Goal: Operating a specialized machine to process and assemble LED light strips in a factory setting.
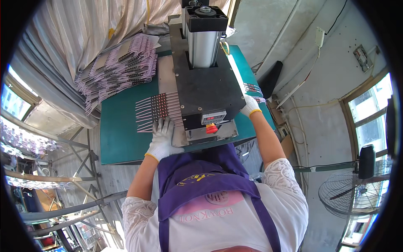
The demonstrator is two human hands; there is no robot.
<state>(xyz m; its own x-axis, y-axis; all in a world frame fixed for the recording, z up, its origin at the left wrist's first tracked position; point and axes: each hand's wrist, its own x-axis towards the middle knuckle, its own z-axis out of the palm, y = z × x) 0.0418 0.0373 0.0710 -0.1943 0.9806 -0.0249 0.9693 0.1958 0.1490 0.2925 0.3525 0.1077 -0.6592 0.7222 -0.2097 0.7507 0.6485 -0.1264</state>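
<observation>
My left hand (162,137), in a white glove, lies with its fingers stretched out on the near end of a row of thin strips (158,106). These strips are pale lilac with dark, red-dotted middles, and they lie side by side, their right ends running to the black press machine (205,84). My right hand (251,106), gloved too, is at the machine's right side; its fingers are mostly hidden by the machine's edge. Beside them, more dark-dotted strips (254,89) stick out on the right. Whether that hand grips them cannot be made out.
A large heap of similar lilac strips (121,67) lies at the back left of the green table (121,138). A red knob (211,128) sits under a small display on the machine's front. Metal racks (90,168) stand left, a wire fan (352,193) right.
</observation>
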